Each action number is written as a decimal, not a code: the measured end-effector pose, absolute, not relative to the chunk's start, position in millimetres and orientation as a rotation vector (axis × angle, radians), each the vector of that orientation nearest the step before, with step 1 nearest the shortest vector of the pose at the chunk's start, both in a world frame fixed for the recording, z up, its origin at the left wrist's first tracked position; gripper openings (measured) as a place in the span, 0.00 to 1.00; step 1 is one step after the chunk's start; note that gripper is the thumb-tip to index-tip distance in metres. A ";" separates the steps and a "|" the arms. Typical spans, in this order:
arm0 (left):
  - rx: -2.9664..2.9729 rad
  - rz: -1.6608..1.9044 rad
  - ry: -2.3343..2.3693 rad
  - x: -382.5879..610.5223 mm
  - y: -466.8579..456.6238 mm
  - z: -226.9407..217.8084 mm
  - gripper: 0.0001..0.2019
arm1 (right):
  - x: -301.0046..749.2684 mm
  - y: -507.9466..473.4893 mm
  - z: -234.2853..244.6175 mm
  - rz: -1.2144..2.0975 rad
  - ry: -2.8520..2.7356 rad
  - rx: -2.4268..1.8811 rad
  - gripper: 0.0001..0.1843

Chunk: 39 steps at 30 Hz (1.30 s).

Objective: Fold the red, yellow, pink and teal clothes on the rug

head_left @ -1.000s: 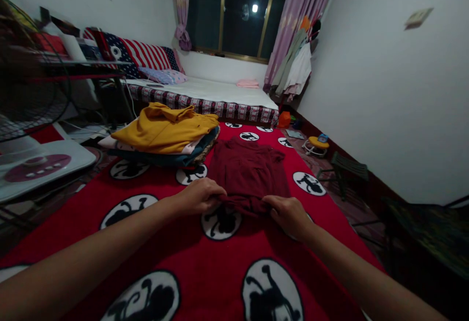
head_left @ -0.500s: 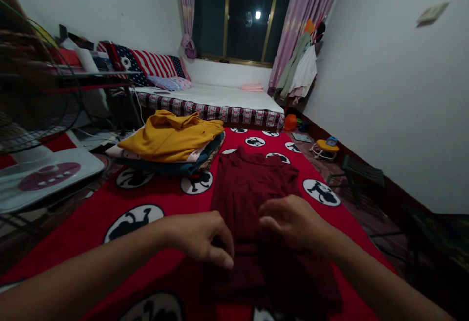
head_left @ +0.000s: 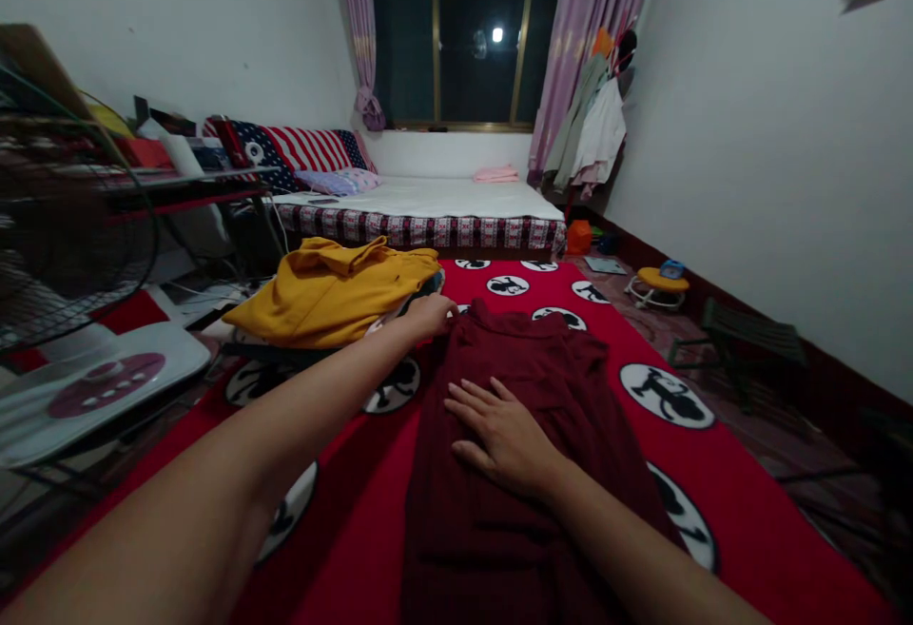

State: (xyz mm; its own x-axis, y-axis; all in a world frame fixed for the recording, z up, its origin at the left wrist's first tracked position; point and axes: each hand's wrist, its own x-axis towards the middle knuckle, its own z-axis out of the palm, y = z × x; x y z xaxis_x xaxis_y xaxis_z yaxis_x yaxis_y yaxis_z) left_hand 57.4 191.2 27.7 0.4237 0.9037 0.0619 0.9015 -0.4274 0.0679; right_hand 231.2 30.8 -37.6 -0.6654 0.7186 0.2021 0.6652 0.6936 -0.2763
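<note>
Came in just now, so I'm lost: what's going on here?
The person's right hand lies spread flat on a dark red garment, while the left hand is at the garment's far left corner; its grip there is hard to see. The garment lies on a red patterned blanket; to its left, a yellow garment tops other clothes.

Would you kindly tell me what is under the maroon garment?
The red patterned cloth shows around the maroon garment, which seems to lie on it; whatever is directly beneath is covered and cannot be seen.
</note>
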 end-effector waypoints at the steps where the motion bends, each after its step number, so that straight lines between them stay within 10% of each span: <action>1: 2.632 0.109 1.679 61.0 197.4 26.3 0.17 | 231.4 31.1 -37.5 0.257 -2.608 -1.096 0.30; 21: 2.693 0.593 1.428 73.8 173.7 -1.0 0.18 | 230.4 29.9 -42.0 0.177 -2.574 -1.095 0.30; 25: 2.697 0.302 0.787 64.7 141.0 -31.6 0.23 | 229.5 29.3 -40.3 0.121 -2.562 -1.069 0.28; 39: 2.611 0.059 0.869 -3.0 62.0 -44.8 0.22 | 280.5 -44.3 -29.4 0.592 -2.653 -0.986 0.27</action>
State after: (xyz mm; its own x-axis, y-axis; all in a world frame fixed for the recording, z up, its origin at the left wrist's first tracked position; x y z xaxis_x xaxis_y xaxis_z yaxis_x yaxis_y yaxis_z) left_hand -3.0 62.0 -44.8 0.8070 0.5850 -0.0803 0.5687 -0.7333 0.3728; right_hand 280.5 -44.3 -29.4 -0.7397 0.6669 0.0899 0.5655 0.6884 -0.4542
